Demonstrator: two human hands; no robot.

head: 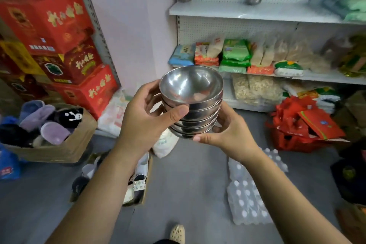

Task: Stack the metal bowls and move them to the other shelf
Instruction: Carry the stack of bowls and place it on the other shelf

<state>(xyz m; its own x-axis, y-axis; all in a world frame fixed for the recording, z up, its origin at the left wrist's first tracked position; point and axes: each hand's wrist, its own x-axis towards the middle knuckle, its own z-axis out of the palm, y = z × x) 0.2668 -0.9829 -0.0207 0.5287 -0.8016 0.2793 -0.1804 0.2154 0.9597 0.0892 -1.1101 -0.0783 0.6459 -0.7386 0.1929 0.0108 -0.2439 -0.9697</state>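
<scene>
- Left hand [142, 117] — bare, and the forearm behind it is uncovered all the way down to the lower edge of the view; the thumbnail is cut short.
- Right hand [223, 132] — bare too, forearm uncovered down to the bottom corner, thumbnail trimmed short.
- Shoe [177, 233] — pale cream with a rounded toe, its upper dotted with small punched holes.
- Dark garment [165, 241] — only a sliver beside the shoe at the bottom edge.
</scene>
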